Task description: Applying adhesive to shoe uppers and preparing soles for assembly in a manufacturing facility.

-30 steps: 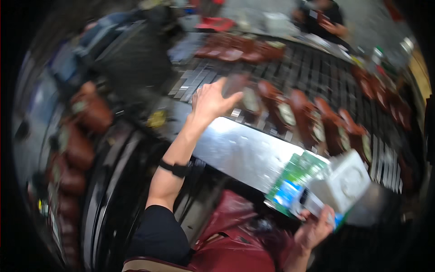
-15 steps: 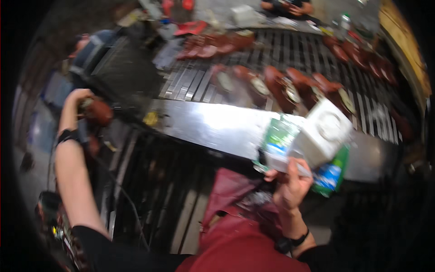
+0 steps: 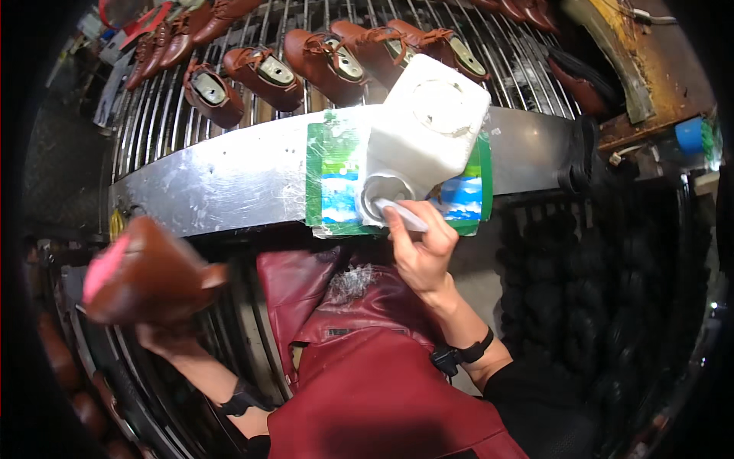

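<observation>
Low on the left, my left hand [image 3: 167, 336] grips a brown leather shoe [image 3: 164, 271] from beneath, its pink part turned outward. Motion blurs the shoe, and it hides most of my fingers. My right hand [image 3: 427, 249] pinches a white stick-like handle [image 3: 407, 217], whose far end goes into the round mouth of a white plastic jug [image 3: 428, 115]. What the handle ends in is hidden inside the jug. The jug lies tilted on a green and blue printed sheet [image 3: 325, 157] on the metal ledge.
Beyond the metal ledge [image 3: 206, 180], several brown lace-up shoes [image 3: 332, 65] stand on a slatted roller conveyor [image 3: 157, 126]. More shoes [image 3: 183, 34] sit at the far left. Black shoe-like shapes [image 3: 581, 268] hang or lie at the right. A wooden board [image 3: 612, 57] stands at the far right.
My left hand has brought the shoe from the far left rack area in toward me. My view has turned, and the handle in my right hand now sits in the jug's mouth.
</observation>
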`<move>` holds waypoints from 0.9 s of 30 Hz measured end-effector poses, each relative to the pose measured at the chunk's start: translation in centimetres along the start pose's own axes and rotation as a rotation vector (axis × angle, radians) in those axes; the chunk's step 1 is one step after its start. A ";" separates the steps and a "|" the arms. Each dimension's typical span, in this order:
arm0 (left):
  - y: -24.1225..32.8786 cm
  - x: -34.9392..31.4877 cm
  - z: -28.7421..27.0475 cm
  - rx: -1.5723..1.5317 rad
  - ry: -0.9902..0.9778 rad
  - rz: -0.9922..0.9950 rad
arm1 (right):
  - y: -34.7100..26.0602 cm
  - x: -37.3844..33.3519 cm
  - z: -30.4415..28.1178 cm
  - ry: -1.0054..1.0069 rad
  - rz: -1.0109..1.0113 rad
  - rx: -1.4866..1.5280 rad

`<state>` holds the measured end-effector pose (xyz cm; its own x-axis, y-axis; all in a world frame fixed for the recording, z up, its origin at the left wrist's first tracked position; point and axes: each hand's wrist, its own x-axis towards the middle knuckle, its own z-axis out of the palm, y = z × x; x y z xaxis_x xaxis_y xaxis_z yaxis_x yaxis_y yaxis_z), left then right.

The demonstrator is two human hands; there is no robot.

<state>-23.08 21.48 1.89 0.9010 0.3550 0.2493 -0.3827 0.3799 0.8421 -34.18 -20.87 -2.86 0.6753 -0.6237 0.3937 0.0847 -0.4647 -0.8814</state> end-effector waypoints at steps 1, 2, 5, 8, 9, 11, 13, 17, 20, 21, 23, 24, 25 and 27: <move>-2.5 -2.5 3.8 0.082 -0.085 0.087 | 0.6 -0.4 0.9 -0.022 0.026 -0.002; -4.1 -4.9 5.0 0.146 -0.193 0.164 | 1.5 -0.7 1.2 0.011 0.040 -0.011; -4.9 -8.3 2.3 0.381 -0.509 0.414 | 0.2 -0.2 1.6 0.137 0.557 0.492; -12.3 -6.0 7.2 0.660 -0.752 0.683 | -1.2 -0.2 2.2 0.084 0.755 0.774; -13.0 -5.8 6.2 0.745 -0.866 0.769 | -1.8 0.1 1.7 0.073 0.824 0.852; -14.1 -5.8 5.3 0.859 -0.972 0.746 | -2.9 -0.1 2.2 -0.041 0.839 0.902; -15.0 -5.5 4.6 0.866 -0.944 0.766 | -3.1 -0.4 4.0 -0.176 0.812 0.874; -14.0 -5.2 4.5 0.879 -0.966 0.730 | -2.7 -1.2 7.1 -0.347 0.696 0.865; -13.7 -5.4 4.5 0.873 -0.977 0.720 | -2.3 0.2 9.6 -0.351 0.596 0.758; -13.6 -5.5 4.4 0.874 -0.974 0.716 | -1.9 1.4 10.9 -0.305 0.564 0.722; -14.0 -5.5 4.3 0.857 -0.967 0.718 | -0.8 3.9 13.2 -0.207 0.499 0.648; -14.1 -5.6 4.2 0.849 -0.961 0.718 | -0.4 4.8 14.0 -0.192 0.516 0.624; -14.1 -5.6 4.1 0.844 -0.956 0.720 | -0.4 5.4 14.5 -0.185 0.531 0.603; -14.2 -5.7 4.0 0.854 -0.932 0.741 | -0.7 4.8 13.5 -0.216 0.544 0.611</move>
<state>-21.95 10.61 -9.57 0.4862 -0.5550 0.6750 -0.8712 -0.3678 0.3251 -21.09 -15.07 -3.82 0.8564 -0.4997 -0.1300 0.0467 0.3257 -0.9443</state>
